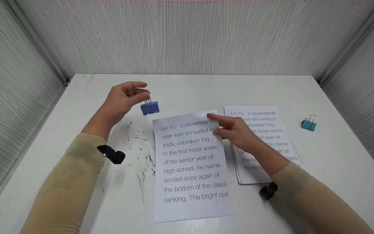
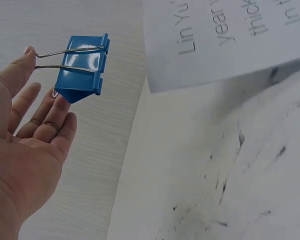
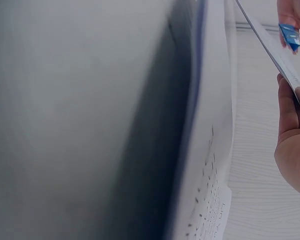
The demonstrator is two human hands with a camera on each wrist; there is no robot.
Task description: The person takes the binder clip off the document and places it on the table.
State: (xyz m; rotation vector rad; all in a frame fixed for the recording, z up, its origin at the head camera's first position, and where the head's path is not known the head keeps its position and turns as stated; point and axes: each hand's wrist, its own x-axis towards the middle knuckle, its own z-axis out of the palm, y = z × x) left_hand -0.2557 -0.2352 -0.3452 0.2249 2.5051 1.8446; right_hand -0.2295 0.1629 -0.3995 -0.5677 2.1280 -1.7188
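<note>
A blue binder clip (image 1: pixel 150 108) hangs from my left hand (image 1: pixel 122 99), which pinches its wire handles between thumb and fingers. In the left wrist view the clip (image 2: pixel 82 65) points away from the fingertips, its jaws facing the paper. My right hand (image 1: pixel 239 133) grips printed paper (image 1: pixel 190 169) near its upper right corner, thumb on the front and fingers around the edge. The paper's top is raised off the table. In the right wrist view the right hand (image 3: pixel 295 135) pinches the sheet's edge, with the blue clip beyond it.
A second stack of printed paper (image 1: pixel 255 112) lies on the table partly behind the right forearm. A teal binder clip (image 1: pixel 309 124) stands farther right. Dark smudges (image 1: pixel 148 159) mark the white table left of the held paper. Panelled walls (image 1: pixel 193 39) enclose the back and sides.
</note>
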